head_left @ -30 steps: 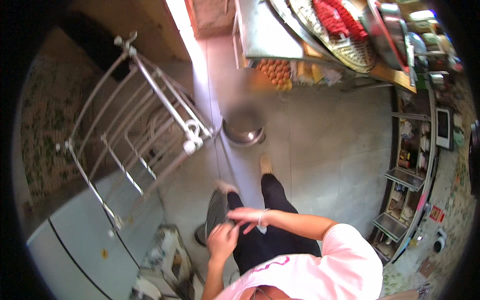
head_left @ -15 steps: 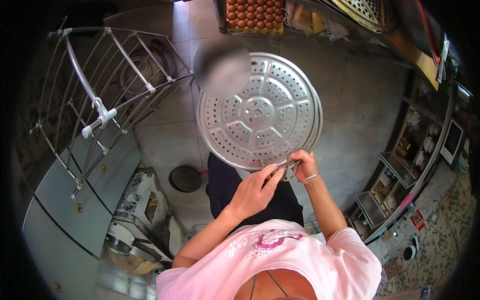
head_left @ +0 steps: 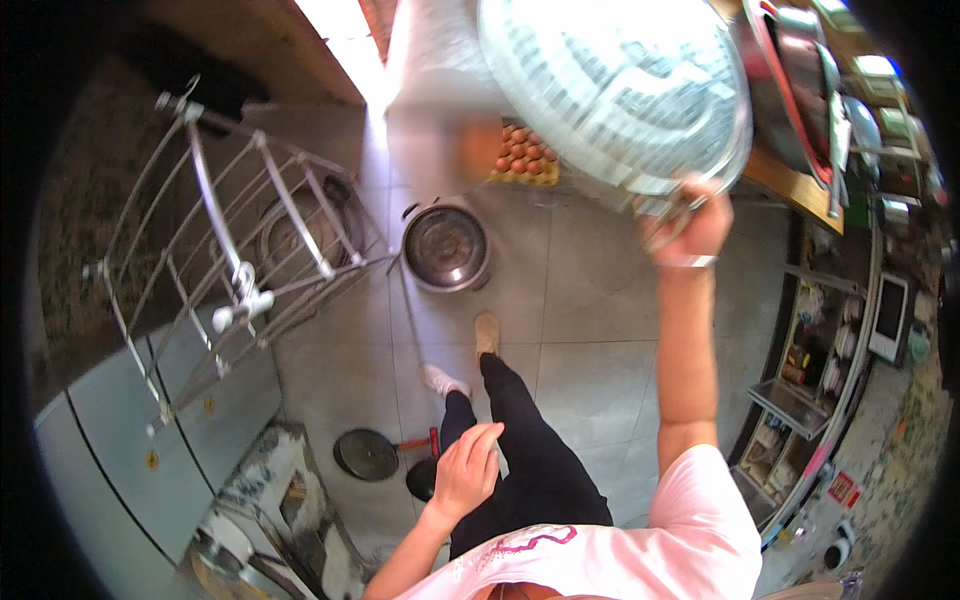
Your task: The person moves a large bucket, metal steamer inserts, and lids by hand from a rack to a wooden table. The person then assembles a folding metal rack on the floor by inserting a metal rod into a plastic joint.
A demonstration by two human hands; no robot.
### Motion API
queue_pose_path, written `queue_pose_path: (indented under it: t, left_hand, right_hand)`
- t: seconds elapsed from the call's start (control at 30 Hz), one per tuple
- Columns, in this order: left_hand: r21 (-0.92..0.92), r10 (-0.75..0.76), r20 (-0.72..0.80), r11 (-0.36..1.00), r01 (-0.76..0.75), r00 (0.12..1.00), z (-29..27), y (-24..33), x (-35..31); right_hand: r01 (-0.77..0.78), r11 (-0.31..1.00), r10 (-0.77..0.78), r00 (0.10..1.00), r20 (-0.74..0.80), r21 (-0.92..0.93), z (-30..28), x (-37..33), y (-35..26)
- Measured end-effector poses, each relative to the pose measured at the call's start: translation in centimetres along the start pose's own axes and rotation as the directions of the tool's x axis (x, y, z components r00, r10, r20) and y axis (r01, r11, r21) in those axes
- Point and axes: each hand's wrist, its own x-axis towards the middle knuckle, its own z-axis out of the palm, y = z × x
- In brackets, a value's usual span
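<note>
My right hand (head_left: 700,222) is closed at the near rim of a round perforated metal steamer tray (head_left: 620,95). The tray is held up and out to the far right, its surface smeared by motion and glare. Thin loops, perhaps wire or cord, show at the rim by my fingers, too blurred to make out. My left hand (head_left: 470,472) hangs in front of my thighs, apart from the tray. Its fingers are loosely stretched and nothing shows in them; the palm is hidden.
A metal pot (head_left: 446,247) stands on the tiled floor, near a carton of brown eggs (head_left: 527,155). At left is a metal-tube rack (head_left: 240,285). A frying pan (head_left: 366,455) lies by my left foot's side. Shelves (head_left: 792,405) line the right; pans (head_left: 800,95) stand far right.
The steamer tray has swung up and away to the far right in my right hand. My left hand has left its rim and drawn back. The pot on the floor now shows.
</note>
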Motion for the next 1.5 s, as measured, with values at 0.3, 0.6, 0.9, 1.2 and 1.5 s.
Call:
queue_pose_path:
  t: [0.3,0.6,0.9,1.2,1.5]
  left_hand:
    - [-0.078,-0.193,-0.063,0.979,0.188,0.979,-1.3,-4.3,-3.3]
    - [-0.326,-0.601,-0.216,0.787,0.524,0.769,-4.1,-12.7,-7.9]
    - [-0.773,-0.843,-0.458,0.535,0.341,0.283,-8.9,-22.3,-15.6]
    - [-0.94,-0.941,-0.211,0.269,0.209,0.264,7.5,-22.4,-22.0]
    - [-0.979,-0.962,-0.152,0.179,0.102,0.227,9.7,-25.9,-25.8]
  right_hand:
    - [0.05,0.893,-0.025,0.998,0.063,-0.447,-0.3,4.2,0.3]
    - [-0.371,0.303,0.804,0.595,0.026,-0.878,-1.5,-10.7,16.6]
    - [-0.213,0.317,0.829,0.536,0.16,-0.924,3.7,-13.3,25.4]
    - [-0.096,-0.101,0.956,0.265,-0.123,-0.99,3.9,-20.4,36.3]
    - [0.26,-0.125,0.957,0.286,-0.048,-0.958,8.0,-23.6,46.9]
